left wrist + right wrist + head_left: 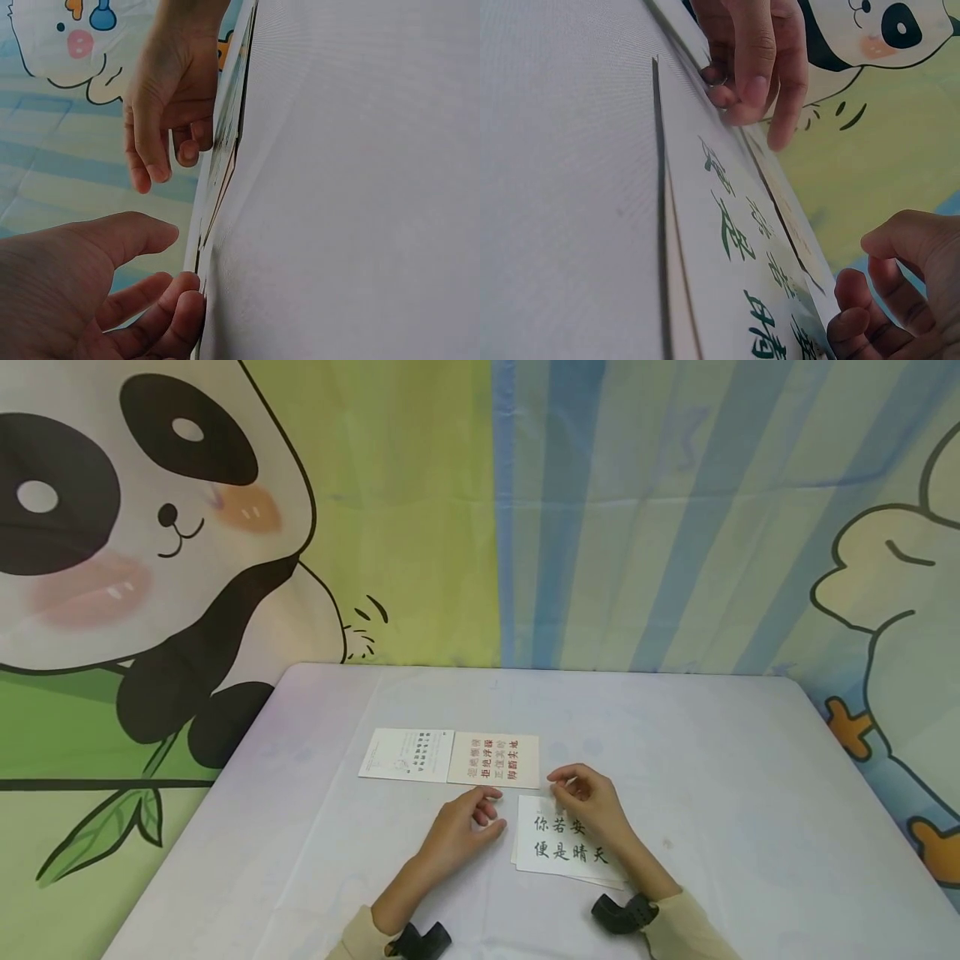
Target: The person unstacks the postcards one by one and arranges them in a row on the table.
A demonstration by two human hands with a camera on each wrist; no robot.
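Note:
In the head view a white card with green-black characters (551,852) lies on top of at least one other card. My right hand (592,806) is over its upper right part, fingers loosely bent and holding nothing. Left of that stack, my left hand (457,827) hovers with relaxed fingers, nothing in them. Just beyond the hands a cream card with red characters (493,760) lies side by side with a white card with small print (407,755). The right wrist view shows the stacked card (705,202) close up, my left hand (757,67) beyond it.
A white-covered table (675,735) carries the cards. Behind it hangs a printed curtain (420,527) with a panda at the left and stripes at the right. A black strap device is on each wrist.

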